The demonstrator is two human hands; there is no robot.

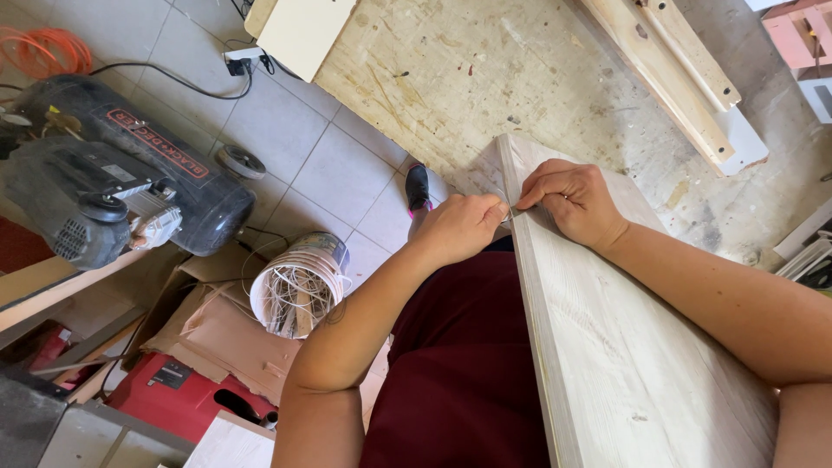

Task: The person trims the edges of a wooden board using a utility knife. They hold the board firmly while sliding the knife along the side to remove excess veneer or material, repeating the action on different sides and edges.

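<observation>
Both hands pinch at the near long edge of the pale wood-grain board [607, 347]: the left hand [464, 227] has its fingers closed on something small I cannot make out, and the right hand [572, 198] is curled over the edge just beside it. A slip along that sharp edge could nick the fingertips or tear whatever thin strip they grip. Beyond the fingers the scarred workbench [485, 78] lies open, with wooden battens [672, 74] at its far side.

Pale, matt wood-grain board [624, 347], whitewashed in look, smooth-faced with a thin strip along its edge, under bare left hand [464, 227] and right hand [568, 198]. Beneath, rough plywood bench top [485, 78], scratched, stained, dull. Raw timber battens [676, 69], unfinished. On the glossy grey floor tiles [321, 165]: black compressor tank [165, 165] of semi-gloss painted metal, white plastic bucket [299, 286], creased brown cardboard [225, 338]. Dark red cloth garment [459, 373], matt.
</observation>
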